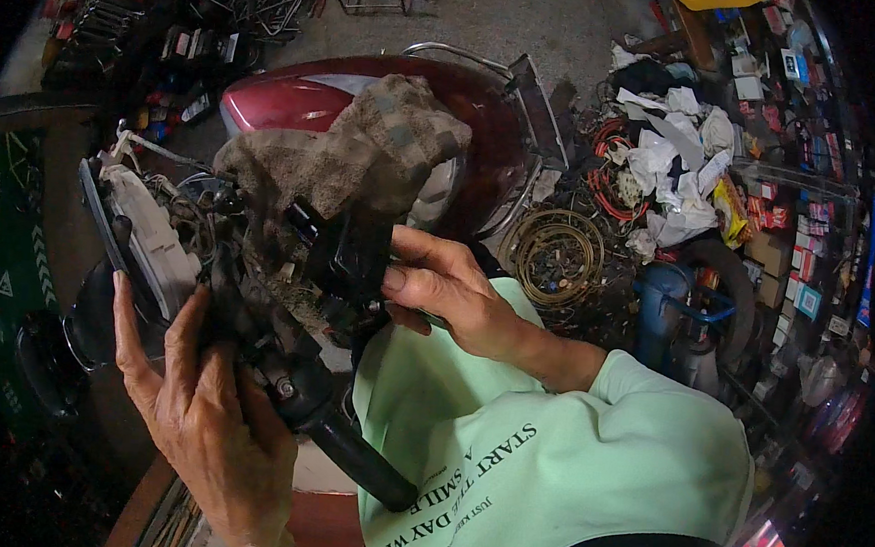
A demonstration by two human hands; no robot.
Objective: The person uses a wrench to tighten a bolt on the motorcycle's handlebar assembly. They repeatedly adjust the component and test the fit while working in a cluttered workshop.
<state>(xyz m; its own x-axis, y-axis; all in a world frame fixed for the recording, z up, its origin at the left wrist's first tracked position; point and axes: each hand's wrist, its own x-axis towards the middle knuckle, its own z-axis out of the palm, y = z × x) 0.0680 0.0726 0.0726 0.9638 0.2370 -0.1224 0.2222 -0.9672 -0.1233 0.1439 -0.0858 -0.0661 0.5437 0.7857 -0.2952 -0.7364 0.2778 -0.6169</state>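
Note:
My left hand (pixel 199 399) grips the scooter's front assembly at lower left, its long fingers on a white plastic housing (pixel 150 221) with a dark outer edge and wires behind it. A black handlebar grip (pixel 366 455) runs from there toward my shirt. My right hand (pixel 456 305), at centre, pinches a black rectangular plastic part (pixel 344 253); some of its fingers are hidden behind that part. A grimy brown towel (pixel 386 140) lies over the red scooter body (pixel 288 94), just beyond my hands.
A metal rear rack (pixel 538 109) juts from the scooter. At right are coiled cable (pixel 538 265), crumpled paper and rags (pixel 679 168), a blue container (pixel 666 308) and shelves of small boxes (pixel 800 246). Tools (pixel 97 22) crowd the upper left; a green mat (pixel 0 227) is at left.

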